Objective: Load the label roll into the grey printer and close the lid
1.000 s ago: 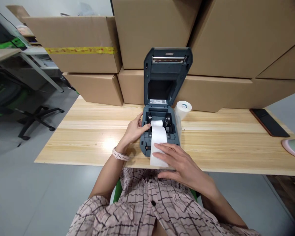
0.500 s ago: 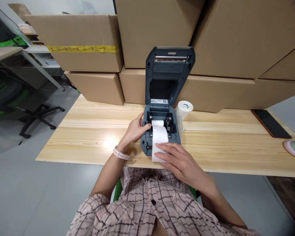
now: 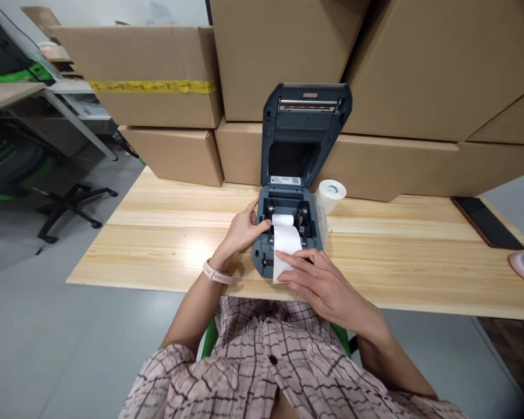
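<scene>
Dark grey boxy plastic printer (image 3: 262,251) on the pale wooden worktop (image 3: 170,224), hinged lid (image 3: 268,137) up, baring the bay! The left hand (image 3: 241,231) grasps its side, presumably to steady it; the right hand (image 3: 327,285) rests fingers on the curling white paper strip (image 3: 286,238), apparently controlling its end. Pinched or just pressed? Can't tell.

Wheeled chair (image 3: 15,154) on grey floor (image 3: 109,331)

Printer (image 3: 284,192), dark blue-grey; paper strip (image 3: 287,240), white.
I am wearing a pale pink wristband (image 3: 218,274) and a pink garment (image 3: 262,361), dark-line checked; I am working at a pale, streaky-grained table (image 3: 397,256).
</scene>
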`<state>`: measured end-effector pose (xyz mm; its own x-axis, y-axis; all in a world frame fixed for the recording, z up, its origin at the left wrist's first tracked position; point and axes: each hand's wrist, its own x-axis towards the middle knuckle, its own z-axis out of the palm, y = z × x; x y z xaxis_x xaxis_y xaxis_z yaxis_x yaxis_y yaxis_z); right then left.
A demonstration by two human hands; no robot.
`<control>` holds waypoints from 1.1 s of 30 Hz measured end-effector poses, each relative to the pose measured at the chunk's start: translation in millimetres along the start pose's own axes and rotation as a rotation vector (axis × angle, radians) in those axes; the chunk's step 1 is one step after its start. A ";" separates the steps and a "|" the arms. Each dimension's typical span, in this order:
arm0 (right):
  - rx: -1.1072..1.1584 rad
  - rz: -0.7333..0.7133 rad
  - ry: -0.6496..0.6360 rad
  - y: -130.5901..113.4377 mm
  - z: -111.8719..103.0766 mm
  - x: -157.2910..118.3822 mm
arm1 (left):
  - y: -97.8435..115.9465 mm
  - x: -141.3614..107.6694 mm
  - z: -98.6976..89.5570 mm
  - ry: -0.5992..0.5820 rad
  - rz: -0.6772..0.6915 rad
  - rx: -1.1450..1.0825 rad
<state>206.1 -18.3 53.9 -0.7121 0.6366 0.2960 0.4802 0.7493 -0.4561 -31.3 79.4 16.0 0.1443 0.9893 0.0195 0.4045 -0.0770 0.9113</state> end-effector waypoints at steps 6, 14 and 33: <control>-0.020 0.001 0.005 -1.0 -0.8 -0.7 | -0.8 0.0 -0.7 -0.005 -0.006 0.014; -0.001 0.018 -0.008 -0.1 2.0 0.6 | 3.6 -1.6 -1.6 0.000 -0.022 0.046; 0.290 0.276 0.690 123.1 -126.2 174.6 | -6.0 3.5 -3.4 0.092 -0.032 -0.133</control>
<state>205.5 208.2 155.3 -0.0637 0.8325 0.5504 0.3728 0.5314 -0.7607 -36.3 83.7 12.0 0.0477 0.9986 0.0216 0.2833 -0.0342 0.9584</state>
